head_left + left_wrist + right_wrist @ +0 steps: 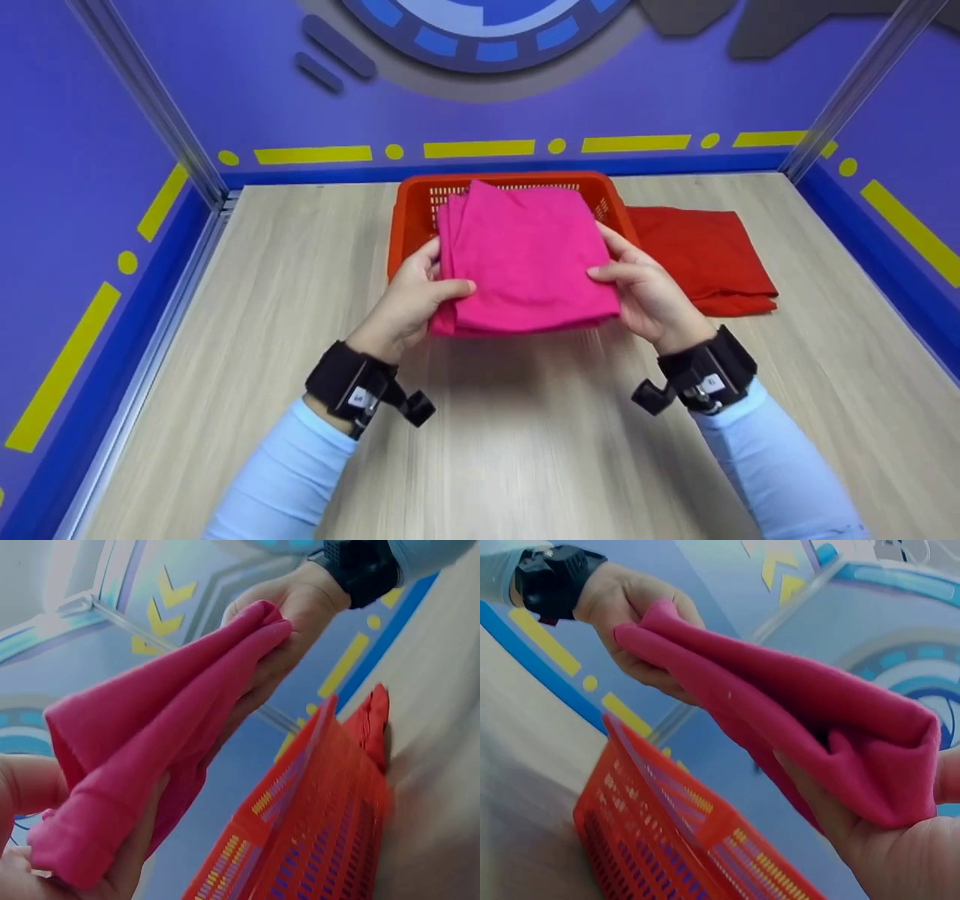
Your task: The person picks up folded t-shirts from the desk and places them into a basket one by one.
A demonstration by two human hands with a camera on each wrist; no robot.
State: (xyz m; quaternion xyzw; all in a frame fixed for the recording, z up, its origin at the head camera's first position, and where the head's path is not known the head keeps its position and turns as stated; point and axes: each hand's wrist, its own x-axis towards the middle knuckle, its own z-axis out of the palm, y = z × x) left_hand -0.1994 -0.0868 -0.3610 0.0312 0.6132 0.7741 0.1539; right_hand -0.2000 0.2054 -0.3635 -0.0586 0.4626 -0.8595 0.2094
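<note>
A folded pink cloth [529, 259] is held up between both hands, over the front of a red plastic basket [506, 180]. My left hand [409, 300] grips its left edge, thumb on top and fingers beneath. At the opposite edge my right hand [649, 289] pinches it the same way, thumb on the upper face. The wrist views show the folded layers of the pink cloth [165, 727] edge-on, raised above the rim of the basket [660, 817]. Most of the basket's inside is hidden behind the cloth.
Right of the basket, a folded red cloth [701, 259] lies on the wooden table [300, 247]. Blue-purple panels [525, 112] with yellow marks stand behind and at both sides, joined by metal corner posts [150, 90].
</note>
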